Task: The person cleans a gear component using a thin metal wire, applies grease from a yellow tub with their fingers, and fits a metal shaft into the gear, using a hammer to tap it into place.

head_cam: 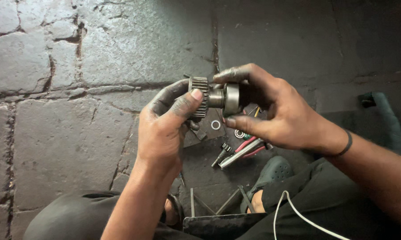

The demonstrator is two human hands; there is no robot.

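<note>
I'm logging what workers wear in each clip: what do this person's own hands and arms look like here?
Both forearms are bare, with no sleeves and no gloves. The left hand is smeared with dark grease over the fingers and thumb. The right hand has grease-darkened fingertips, and a thin black band circles its wrist. No watch or ring shows.

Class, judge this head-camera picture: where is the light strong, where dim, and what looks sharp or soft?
Head view: daylight brightens the stone floor at left; the upper right falls into shadow; the toothed gear and both hands, left hand and right hand, look sharp; the lower edge seems softer.
</note>
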